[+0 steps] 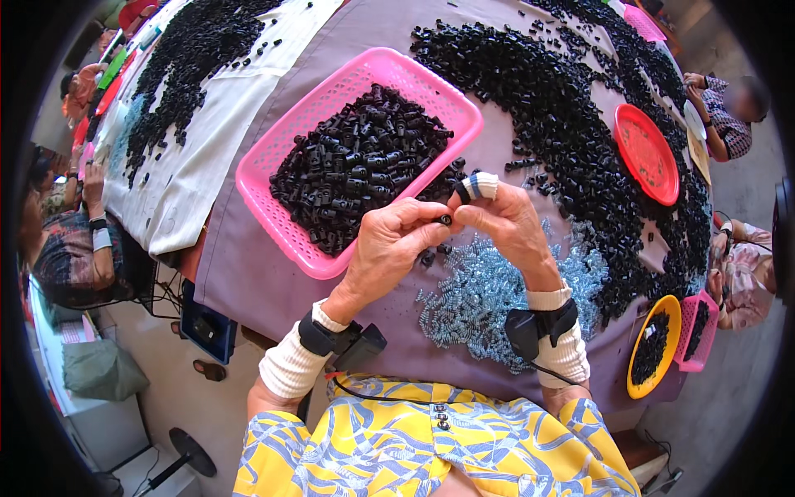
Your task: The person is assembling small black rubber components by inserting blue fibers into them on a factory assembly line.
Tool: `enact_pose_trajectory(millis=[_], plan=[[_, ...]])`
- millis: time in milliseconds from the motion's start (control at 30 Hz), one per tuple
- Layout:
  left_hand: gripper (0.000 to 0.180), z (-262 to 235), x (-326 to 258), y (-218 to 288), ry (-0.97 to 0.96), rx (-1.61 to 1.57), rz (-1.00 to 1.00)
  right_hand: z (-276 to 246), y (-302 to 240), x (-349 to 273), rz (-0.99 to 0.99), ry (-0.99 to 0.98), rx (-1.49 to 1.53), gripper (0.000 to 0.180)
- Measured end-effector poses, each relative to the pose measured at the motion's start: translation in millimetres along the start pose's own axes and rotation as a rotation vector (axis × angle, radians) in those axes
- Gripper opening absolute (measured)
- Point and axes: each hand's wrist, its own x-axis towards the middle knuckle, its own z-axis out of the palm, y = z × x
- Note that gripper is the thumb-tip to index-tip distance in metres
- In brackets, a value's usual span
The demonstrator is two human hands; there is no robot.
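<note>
Both my hands meet above the table, just right of the pink basket [476, 124]. My left hand [389, 244] pinches a small black plastic part [445, 219] between thumb and fingertips, its round hollow end showing. Right beside it, my right hand [509, 224] has thumb and forefinger drawn together, with a striped cloth finger cover on a finger; whatever lies in its pinch is hidden. A heap of black plastic parts [356, 170] fills the basket. Under and around my right wrist spreads a pile of small pale-blue metal springs [476, 306].
A large heap of loose black parts [551, 112] covers the far right of the cloth. On it lies a red plate [646, 155]. A yellow bowl [654, 346] of black pieces sits at the right edge beside a pink basket [700, 331]. Other people work at both sides.
</note>
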Motion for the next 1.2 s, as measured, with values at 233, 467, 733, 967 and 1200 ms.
enact_pose_trajectory(millis=[233,467,733,967,1200], plan=[[0.022,-4.3,3.3,4.0,0.056,0.041,0.051,-15.4,6.3,2.3,-0.106,0.127,-0.265,0.01],[0.021,-7.9,5.2,2.2,0.075,-0.048,-0.006,-24.4,47.8,-3.1,-0.289,0.015,-1.127,0.014],[0.02,-5.2,4.5,3.1,0.083,-0.103,-0.055,-22.8,45.1,0.1,-0.272,0.038,-1.074,0.013],[0.023,11.6,12.6,1.4,0.063,-0.352,-0.091,-9.1,10.8,-16.3,-0.107,0.181,-0.014,0.014],[0.021,19.4,13.7,4.6,0.007,-0.467,-0.036,15.8,7.6,-14.8,-0.202,0.289,0.154,0.014]])
